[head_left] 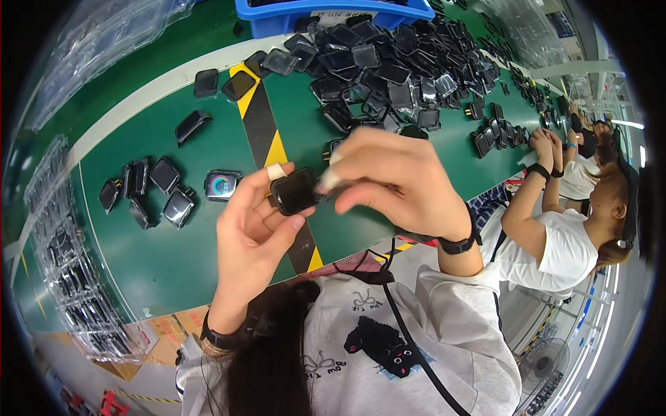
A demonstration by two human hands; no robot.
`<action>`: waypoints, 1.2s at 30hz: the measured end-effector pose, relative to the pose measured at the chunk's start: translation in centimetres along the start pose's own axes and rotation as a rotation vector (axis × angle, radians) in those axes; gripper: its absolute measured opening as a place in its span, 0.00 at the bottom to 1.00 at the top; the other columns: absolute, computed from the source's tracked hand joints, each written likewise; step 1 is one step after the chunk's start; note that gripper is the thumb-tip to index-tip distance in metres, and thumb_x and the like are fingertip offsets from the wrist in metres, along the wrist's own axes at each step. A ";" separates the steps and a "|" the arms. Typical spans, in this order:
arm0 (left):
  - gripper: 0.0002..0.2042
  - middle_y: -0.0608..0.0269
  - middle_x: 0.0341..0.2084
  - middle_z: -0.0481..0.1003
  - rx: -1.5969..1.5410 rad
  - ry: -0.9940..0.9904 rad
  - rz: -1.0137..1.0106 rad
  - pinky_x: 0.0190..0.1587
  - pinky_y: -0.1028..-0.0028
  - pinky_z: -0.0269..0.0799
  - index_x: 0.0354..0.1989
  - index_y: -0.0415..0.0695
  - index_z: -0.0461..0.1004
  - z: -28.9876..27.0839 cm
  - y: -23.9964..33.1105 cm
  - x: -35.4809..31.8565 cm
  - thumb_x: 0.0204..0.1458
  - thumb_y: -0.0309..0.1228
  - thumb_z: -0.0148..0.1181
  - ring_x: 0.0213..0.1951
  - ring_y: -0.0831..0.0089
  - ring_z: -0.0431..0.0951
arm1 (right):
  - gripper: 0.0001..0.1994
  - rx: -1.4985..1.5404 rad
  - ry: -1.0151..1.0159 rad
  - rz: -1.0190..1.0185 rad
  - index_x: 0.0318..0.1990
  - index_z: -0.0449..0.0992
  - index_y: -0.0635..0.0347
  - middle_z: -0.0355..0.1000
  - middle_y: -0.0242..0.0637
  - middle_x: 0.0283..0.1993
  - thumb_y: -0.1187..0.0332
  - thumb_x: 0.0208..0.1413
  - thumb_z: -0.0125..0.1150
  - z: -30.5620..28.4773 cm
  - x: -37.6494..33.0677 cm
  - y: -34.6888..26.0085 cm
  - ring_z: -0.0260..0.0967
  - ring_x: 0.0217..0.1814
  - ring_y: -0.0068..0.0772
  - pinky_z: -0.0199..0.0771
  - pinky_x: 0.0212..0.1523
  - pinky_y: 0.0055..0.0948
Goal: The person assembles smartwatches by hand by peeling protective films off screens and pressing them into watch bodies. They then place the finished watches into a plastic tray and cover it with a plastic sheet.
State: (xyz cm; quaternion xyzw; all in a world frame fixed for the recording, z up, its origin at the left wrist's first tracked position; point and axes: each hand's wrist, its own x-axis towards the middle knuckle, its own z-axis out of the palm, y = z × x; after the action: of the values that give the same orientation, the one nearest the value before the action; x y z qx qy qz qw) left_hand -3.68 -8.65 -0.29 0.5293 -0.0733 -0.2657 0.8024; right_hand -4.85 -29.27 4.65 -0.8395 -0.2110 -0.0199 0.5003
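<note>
over a green bench, the watch is gripped by its edges in the left hand, seemingly to bare its screen, the right hand bunched beside it, any grip too blurred to tell, a pile lying beyond.

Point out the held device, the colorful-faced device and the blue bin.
Held device (294,192): head view, dark face.
Colorful-faced device (222,186): head view, its face.
Blue bin (288,26): head view, front wall.

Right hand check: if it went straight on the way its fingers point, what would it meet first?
Most likely the dark square device held in the left hand; it sits just ahead of the right hand. Whether they already touch is unclear from this view.
</note>
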 end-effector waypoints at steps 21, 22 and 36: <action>0.24 0.49 0.54 0.65 -0.107 -0.046 0.061 0.52 0.68 0.70 0.56 0.32 0.60 -0.7 0.2 -0.5 0.49 0.11 0.53 0.54 0.65 0.70 | 0.17 0.070 0.195 -0.005 0.37 0.73 0.64 0.72 0.37 0.35 0.78 0.36 0.72 3.6 1.0 0.2 0.67 0.28 0.26 0.68 0.26 0.22; 0.23 0.48 0.55 0.65 -0.147 -0.062 0.095 0.53 0.66 0.70 0.56 0.32 0.60 -0.7 0.3 -0.5 0.49 0.13 0.53 0.55 0.64 0.69 | 0.18 0.105 0.206 -0.031 0.37 0.73 0.64 0.72 0.39 0.35 0.78 0.36 0.72 3.5 1.0 0.1 0.69 0.29 0.29 0.70 0.27 0.24; 0.11 0.57 0.41 0.67 0.183 -0.069 0.076 0.48 0.77 0.69 0.37 0.30 0.67 0.0 3.3 -2.2 0.43 0.11 0.51 0.41 0.77 0.71 | 0.13 -0.040 0.167 -0.602 0.32 0.71 0.63 0.71 0.41 0.35 0.80 0.38 0.69 3.1 -0.6 -1.0 0.74 0.38 0.45 0.79 0.33 0.40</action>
State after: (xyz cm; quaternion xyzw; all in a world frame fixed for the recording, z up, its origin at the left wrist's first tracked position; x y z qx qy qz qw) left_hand -4.42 -6.57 3.03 0.5876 -0.1448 -0.2456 0.7572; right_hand -6.34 -26.37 3.80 -0.7445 -0.4079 -0.2402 0.4709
